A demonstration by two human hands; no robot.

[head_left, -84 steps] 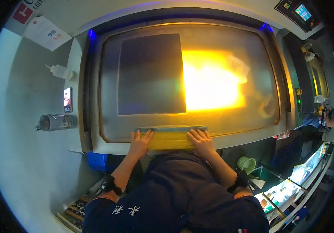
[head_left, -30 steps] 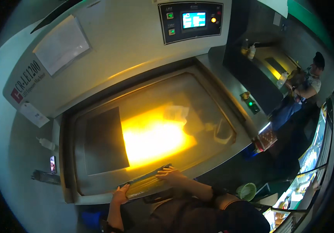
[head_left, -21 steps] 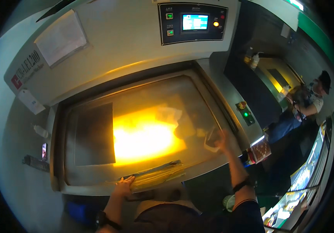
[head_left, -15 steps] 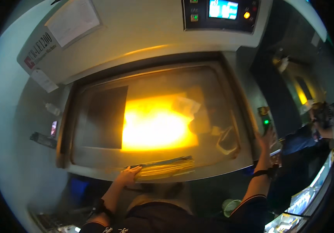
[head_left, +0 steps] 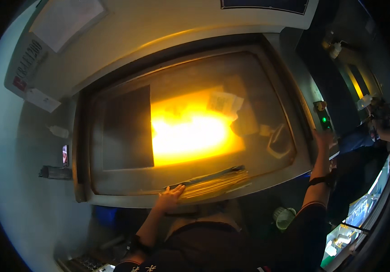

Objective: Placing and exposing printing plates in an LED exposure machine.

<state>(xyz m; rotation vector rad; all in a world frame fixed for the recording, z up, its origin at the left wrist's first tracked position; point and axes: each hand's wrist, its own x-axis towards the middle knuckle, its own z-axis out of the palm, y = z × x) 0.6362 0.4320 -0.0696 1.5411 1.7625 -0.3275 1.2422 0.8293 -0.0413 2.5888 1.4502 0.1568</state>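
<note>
A stack of thin yellow-edged sheets (head_left: 213,186) lies along the near edge of a framed glass table (head_left: 127,181). My left hand (head_left: 171,198) rests on the stack's left end, fingers stretched out over it. At the table's right side, my right hand (head_left: 324,137) is just below a small button box (head_left: 320,108) with a lit green button (head_left: 324,119). Its fingers are dim and blurred, so whether they touch the box is unclear. Bright yellow light glows through the middle of the glass. Beside it, a dark rectangular panel (head_left: 128,129) lies on the left.
A pale machine housing (head_left: 167,22) rises behind the table. To the left are a bottle (head_left: 59,132), a phone (head_left: 65,155) and a dark cylinder (head_left: 55,172). A basket (head_left: 285,218) stands below on the right. Another person's arm (head_left: 384,130) shows at far right.
My view has tilted and shifted, so the table appears higher and further right, and the machine's screen has left the picture. Both hands stay at about the same places.
</note>
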